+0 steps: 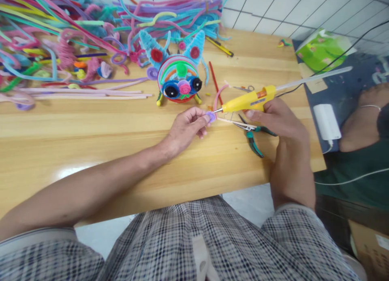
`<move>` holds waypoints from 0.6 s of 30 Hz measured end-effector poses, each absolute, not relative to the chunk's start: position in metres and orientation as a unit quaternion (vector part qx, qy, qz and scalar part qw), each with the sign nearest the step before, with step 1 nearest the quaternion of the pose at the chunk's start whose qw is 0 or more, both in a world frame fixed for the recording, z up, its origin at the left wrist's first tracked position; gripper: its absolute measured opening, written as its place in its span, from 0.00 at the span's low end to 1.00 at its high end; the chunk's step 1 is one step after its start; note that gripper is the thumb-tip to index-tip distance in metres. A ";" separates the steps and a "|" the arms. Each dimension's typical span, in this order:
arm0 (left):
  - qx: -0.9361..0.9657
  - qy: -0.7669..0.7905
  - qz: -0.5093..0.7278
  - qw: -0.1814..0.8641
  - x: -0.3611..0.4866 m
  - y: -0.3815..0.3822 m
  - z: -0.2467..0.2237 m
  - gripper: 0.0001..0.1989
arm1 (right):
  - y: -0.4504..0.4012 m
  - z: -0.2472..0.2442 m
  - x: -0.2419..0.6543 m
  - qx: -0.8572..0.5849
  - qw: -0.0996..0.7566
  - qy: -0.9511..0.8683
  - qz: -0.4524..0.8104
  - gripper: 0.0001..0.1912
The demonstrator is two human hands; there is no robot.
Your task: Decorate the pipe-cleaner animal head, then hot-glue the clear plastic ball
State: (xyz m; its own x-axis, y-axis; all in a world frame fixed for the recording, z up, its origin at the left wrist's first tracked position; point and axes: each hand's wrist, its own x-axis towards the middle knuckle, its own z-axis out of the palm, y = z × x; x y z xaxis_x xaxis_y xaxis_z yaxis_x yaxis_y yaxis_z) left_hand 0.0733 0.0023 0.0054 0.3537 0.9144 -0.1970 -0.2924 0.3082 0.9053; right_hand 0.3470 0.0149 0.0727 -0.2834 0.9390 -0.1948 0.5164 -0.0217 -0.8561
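Observation:
My left hand (190,128) pinches a small purple coil (210,117) above the wooden table. A pink fuzzy stem (217,97) curves up beside the coil. Wrapped round the handle of a yellow glue gun (243,101) is my right hand (278,118); the gun's metal tip meets the coil, and a long clear glue stick (316,79) juts from its back. Behind my left hand stands a colourful animal figure (179,72) with blue ears and big dark eyes. Pliers with green handles (251,137) lie open under my right hand.
Piles of fuzzy stems (173,17) cover the table's back left. A yellow cutter (220,46), a red stem (215,82) and small scissors (244,88) lie behind the gun. At right are a green tissue pack (323,50), a white device (327,122) and another person's arm (360,123).

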 end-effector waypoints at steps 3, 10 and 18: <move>0.408 0.390 0.419 0.711 0.073 0.002 0.006 0.09 | 0.015 0.070 0.350 -0.551 0.235 -0.659 0.454 0.27; 0.413 0.385 0.428 0.706 0.073 0.002 0.006 0.10 | 0.019 0.067 0.355 -0.574 0.275 -0.644 0.424 0.31; 0.432 0.401 0.428 0.685 0.072 0.002 -0.003 0.12 | 0.048 0.049 0.428 -0.684 0.391 -0.578 0.213 0.16</move>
